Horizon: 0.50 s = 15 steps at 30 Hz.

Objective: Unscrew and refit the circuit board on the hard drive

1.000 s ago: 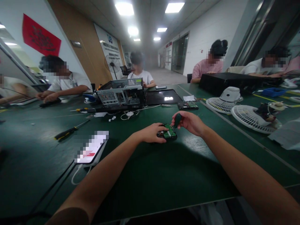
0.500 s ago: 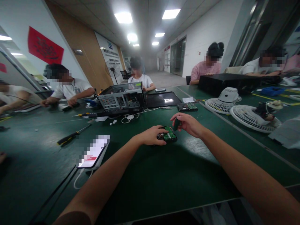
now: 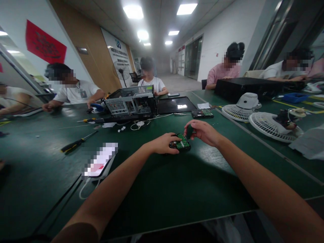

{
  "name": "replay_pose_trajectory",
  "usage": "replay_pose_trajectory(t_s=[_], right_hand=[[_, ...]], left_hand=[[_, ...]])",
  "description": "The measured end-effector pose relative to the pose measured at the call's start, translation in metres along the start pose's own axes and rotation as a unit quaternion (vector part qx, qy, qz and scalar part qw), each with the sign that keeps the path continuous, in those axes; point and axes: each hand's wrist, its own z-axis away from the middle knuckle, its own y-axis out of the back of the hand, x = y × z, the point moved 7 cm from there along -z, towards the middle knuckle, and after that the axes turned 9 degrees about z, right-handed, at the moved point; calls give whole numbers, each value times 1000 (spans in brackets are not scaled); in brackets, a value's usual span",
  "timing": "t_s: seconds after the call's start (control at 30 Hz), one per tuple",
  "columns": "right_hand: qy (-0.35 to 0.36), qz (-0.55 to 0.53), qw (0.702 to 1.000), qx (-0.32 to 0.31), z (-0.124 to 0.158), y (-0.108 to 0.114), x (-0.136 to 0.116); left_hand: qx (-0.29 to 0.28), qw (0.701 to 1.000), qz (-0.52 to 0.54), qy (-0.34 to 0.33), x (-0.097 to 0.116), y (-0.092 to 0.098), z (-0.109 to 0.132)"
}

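A hard drive (image 3: 182,144) lies on the green tabletop, its green circuit board facing up. Across its left side my left hand (image 3: 165,143) is wrapped, thumb at the near edge and fingers over the far edge, pinning it down. In my right hand (image 3: 201,131) is a small dark green screwdriver (image 3: 189,131), held nearly upright between thumb and fingers. Its shaft points down at the right part of the circuit board; whether the tip touches a screw is too small to see.
Beyond my hands lie a second hard drive (image 3: 202,113), a dark flat panel (image 3: 176,105) and an opened computer case (image 3: 130,103). To the left are a phone (image 3: 101,160) on a stand and a yellow-black screwdriver (image 3: 73,145). Fan parts (image 3: 273,128) lie right. Several people sit around the table.
The green screwdriver leans slightly differently in my right hand, its shaft now showing over the board. My left hand keeps its hold. At the left, a co-worker's arm has moved.
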Motion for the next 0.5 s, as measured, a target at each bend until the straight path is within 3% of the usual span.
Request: replay_pose_trajectory(t_s=[0.23, 0.5], right_hand=[[2, 36, 999, 26, 2, -1, 0], [8, -23, 1000, -9, -2, -3, 2]], left_hand=[[1, 1000, 6, 0, 8, 3, 3], [3, 1000, 10, -6, 5, 2, 2]])
